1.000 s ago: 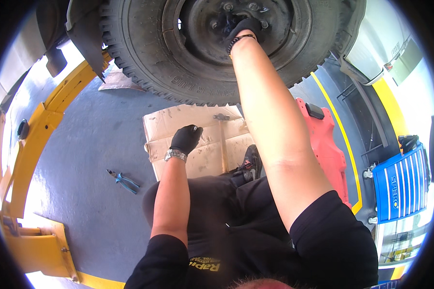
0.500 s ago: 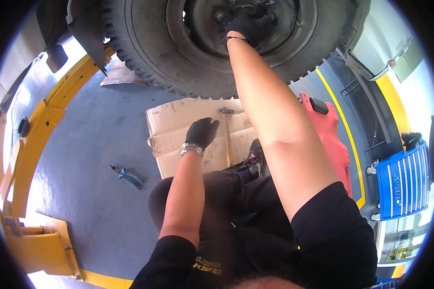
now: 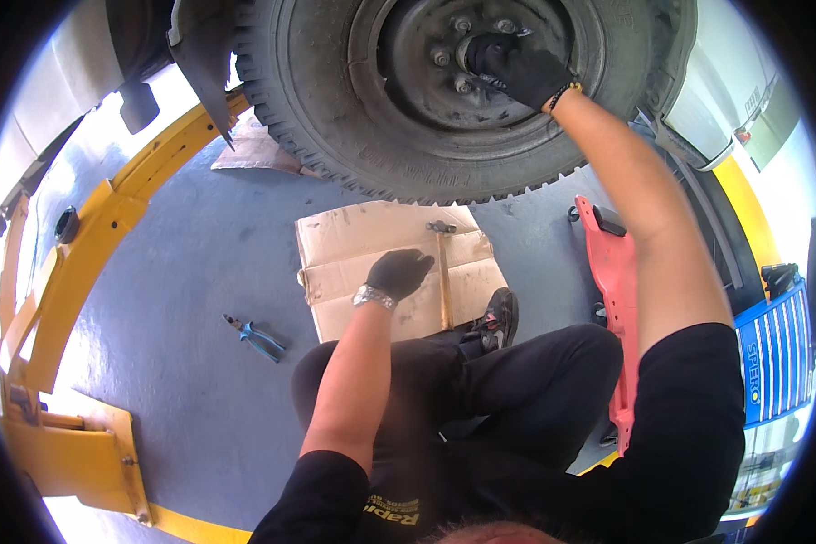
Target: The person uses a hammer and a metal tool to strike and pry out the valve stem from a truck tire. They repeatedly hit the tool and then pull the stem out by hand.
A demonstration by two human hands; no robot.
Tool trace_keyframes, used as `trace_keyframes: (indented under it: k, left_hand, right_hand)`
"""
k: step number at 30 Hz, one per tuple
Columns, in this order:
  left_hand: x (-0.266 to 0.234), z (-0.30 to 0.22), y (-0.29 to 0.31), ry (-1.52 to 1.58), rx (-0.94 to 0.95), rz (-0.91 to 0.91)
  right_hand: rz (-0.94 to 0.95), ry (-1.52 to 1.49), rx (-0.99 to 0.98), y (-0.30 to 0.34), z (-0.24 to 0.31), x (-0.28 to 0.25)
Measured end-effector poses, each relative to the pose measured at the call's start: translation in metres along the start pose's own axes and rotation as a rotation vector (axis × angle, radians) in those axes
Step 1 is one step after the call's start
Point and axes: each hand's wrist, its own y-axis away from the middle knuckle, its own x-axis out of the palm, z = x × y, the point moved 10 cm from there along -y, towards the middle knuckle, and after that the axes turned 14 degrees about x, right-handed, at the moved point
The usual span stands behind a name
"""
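Note:
At the top, a large black tyre surrounds a dark steel wheel with several lug nuts about its centre. My right hand, in a black glove, is at the wheel's hub with its fingers curled in. A bit of shiny metal shows by the fingers, but I cannot make out what they grip. My left hand, also gloved in black, hovers over a flattened cardboard sheet, fingers closed. Whatever may be inside that hand is hidden. Beside it on the cardboard lies a hammer with a wooden handle.
Blue-handled pliers lie on the grey floor to the left. A yellow lift arm curves along the left side. At the right are a red creeper board and a blue tool cabinet. My shoe rests by the cardboard.
My right hand has shifted rightward on the hub, and its forearm has swung right, uncovering lug nuts. The whole view has tilted slightly. My left hand stays over the cardboard, closed.

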Motion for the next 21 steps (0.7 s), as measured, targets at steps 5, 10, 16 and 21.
trace_keyframes:
  k: [5, 10, 16, 21]
  left_hand:
    - [0.008, 0.021, 0.007, 0.053, -0.062, 0.060]
    - [-0.024, 0.035, 0.007, 0.223, -0.290, -0.068]
    - [-0.017, 0.086, 0.039, 0.430, -0.656, -0.125]
    - [0.003, 0.085, 0.027, 0.434, -0.596, -0.069]
  right_hand:
    - [-0.013, 0.099, -0.407, -0.027, -0.017, -0.050]
    - [-0.136, -0.260, -0.061, -0.012, -0.070, -0.058]
    - [-0.165, -0.898, 0.700, 0.047, -0.038, -0.009]
    - [-0.616, -1.051, 0.764, 0.035, -0.008, -0.026]
